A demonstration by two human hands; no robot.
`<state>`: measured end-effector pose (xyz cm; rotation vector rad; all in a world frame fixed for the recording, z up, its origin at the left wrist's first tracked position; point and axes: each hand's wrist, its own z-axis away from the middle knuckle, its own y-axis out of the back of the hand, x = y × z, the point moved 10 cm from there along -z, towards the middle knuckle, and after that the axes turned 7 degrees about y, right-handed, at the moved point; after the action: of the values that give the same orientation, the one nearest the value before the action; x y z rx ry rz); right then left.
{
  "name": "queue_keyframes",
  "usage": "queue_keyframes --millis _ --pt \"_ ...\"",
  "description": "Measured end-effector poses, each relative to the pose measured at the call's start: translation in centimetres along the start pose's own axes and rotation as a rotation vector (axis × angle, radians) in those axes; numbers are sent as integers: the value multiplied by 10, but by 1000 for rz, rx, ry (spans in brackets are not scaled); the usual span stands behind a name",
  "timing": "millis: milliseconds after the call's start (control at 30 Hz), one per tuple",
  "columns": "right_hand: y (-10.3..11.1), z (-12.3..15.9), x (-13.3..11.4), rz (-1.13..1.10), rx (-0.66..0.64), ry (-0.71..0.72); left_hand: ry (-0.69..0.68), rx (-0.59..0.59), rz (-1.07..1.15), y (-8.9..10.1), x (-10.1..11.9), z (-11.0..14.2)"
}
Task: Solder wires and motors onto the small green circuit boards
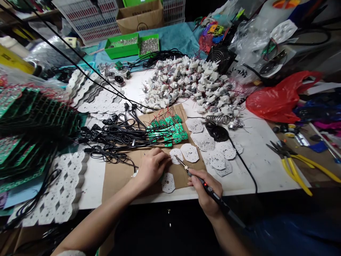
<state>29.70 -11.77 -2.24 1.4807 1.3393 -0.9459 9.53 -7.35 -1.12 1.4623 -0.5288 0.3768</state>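
My right hand (206,190) is closed round a soldering iron (210,191) with a small red light on its handle. Its tip touches or hovers just over a white octagonal circuit board (176,156) on the cardboard. At the left edge of that board my left hand (152,165) has its fingers pinched together; what they grip is too small to make out. Beside it lies another white board (190,153), and a third board (168,182) rests nearer the table edge. A black cord (125,160) runs toward my left hand.
Small green circuit boards (170,129) with black power cords lie ahead on the cardboard (117,181). Behind is a heap of white motors (186,80). The soldering stand (217,131), loose white boards and yellow-handled pliers (293,170) lie right; stacked green panels (23,113) rise left.
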Motion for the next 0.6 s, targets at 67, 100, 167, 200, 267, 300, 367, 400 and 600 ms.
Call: queue_keyframes --millis 67,100,167,200,267,300,367,400,600 --pt "0 1 0 -12 4 7 -10 16 34 1 1 0" --pt "0 1 0 -16 5 11 -13 34 58 3 1 -1" --pt "0 1 1 -19 5 13 -15 72 92 8 1 -2" --pt "0 1 2 -19 4 12 -16 85 97 10 1 -2" --pt "1 1 2 -14 6 11 -24 87 83 11 2 -3" --pt "1 1 2 -11 6 10 -31 78 71 11 3 -3" --pt "1 1 2 -5 9 10 -41 54 42 7 4 -3" --pt "1 1 2 -4 10 10 -43 45 24 6 4 -3" --pt "2 2 2 -2 13 9 -79 54 -60 1 8 -1"
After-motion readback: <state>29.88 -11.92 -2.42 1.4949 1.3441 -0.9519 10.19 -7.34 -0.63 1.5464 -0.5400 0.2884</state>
